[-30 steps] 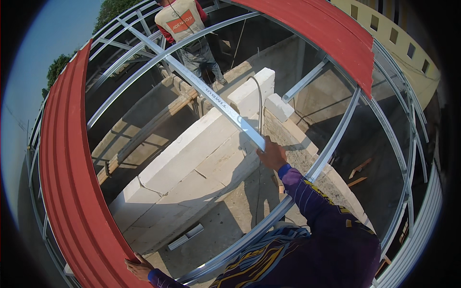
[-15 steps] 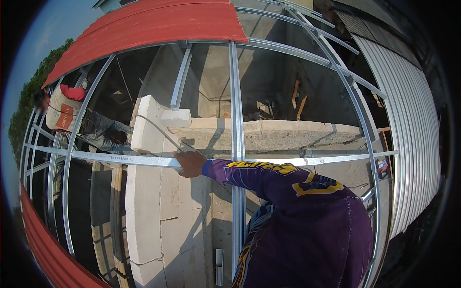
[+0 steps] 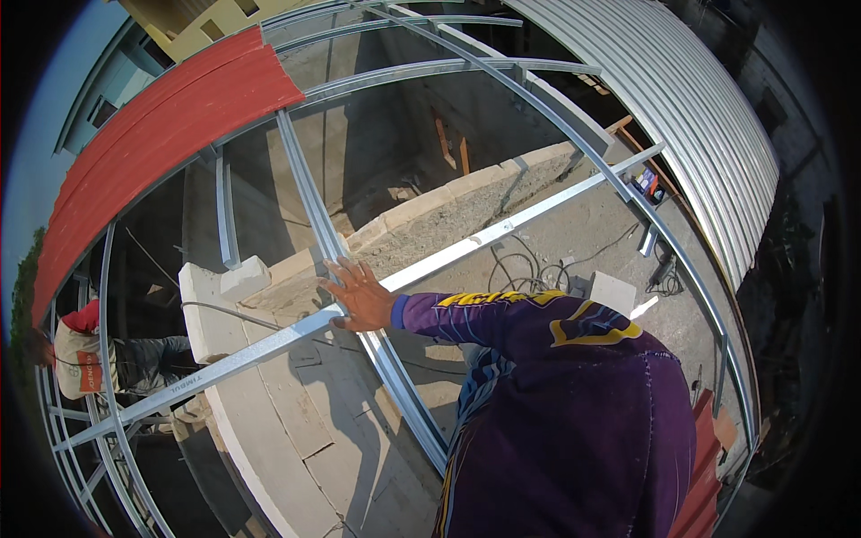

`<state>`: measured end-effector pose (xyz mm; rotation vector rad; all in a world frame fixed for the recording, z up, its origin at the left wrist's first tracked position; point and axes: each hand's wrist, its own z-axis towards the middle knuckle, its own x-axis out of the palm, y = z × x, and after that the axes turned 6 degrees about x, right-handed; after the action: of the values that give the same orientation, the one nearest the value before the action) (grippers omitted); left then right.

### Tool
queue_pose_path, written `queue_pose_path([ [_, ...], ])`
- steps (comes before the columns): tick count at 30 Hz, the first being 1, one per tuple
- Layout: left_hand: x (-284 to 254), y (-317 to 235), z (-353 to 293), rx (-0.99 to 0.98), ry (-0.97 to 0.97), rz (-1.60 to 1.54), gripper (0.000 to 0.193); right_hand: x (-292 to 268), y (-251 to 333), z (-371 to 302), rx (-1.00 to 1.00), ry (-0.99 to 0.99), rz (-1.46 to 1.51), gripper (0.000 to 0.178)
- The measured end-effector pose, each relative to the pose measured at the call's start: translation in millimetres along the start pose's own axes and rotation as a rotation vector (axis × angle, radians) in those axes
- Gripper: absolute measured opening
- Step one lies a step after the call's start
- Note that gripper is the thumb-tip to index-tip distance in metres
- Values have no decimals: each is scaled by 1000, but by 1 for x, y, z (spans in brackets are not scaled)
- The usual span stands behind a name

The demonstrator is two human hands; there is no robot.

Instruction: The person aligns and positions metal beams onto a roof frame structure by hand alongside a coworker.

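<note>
My right hand (image 3: 363, 298), in a purple sleeve, lies open with spread fingers where two galvanized steel members cross. Beneath it, a long light-steel purlin (image 3: 251, 351) slants from the lower left to the upper right. A doubled steel rafter (image 3: 312, 193) passes under that purlin, running from the red roofing down toward my body. My fingertips rest on or just over the rafter, and the thumb is close to the purlin's edge. My left hand is out of sight.
A co-worker (image 3: 81, 359) is among the frame members at far left. Red roofing sheets (image 3: 170, 143) cover the upper left; a grey corrugated roof (image 3: 673, 117) borders the right. Below are a pale block wall (image 3: 269, 412), cables (image 3: 529, 264) and a deep walled space.
My right hand has let go of the purlin and spread open over the crossing. The view has turned to the right, so the framing appears slanted.
</note>
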<state>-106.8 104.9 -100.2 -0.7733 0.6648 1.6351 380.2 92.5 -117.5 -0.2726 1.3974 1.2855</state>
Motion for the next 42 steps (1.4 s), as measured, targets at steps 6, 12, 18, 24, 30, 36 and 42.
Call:
queue_pose_path([
  [6, 14, -10, 12, 92, 8, -75, 66, 1, -1, -5, 123, 308, 59, 96],
  [12, 16, -17, 17, 116, 14, -96, 66, 2, -4, -5, 149, 305, 77, 95],
  [18, 13, -15, 20, 121, 11, -81, 66, 7, -6, -5, 107, 314, 116, 82],
  [24, 7, -13, 16, 78, 24, -37, 67, -1, -7, -13, 120, 315, 188, 78],
  [30, -6, -3, 9, 27, 27, 26, 67, 2, -4, -11, 89, 235, 192, 81],
  [36, -25, 16, -8, -61, 43, 103, 67, -16, 4, -6, 133, 375, 97, 84],
  [42, -42, 38, -33, -147, 57, 181, 68, 11, 22, -9, -184, 121, 86, 61],
])
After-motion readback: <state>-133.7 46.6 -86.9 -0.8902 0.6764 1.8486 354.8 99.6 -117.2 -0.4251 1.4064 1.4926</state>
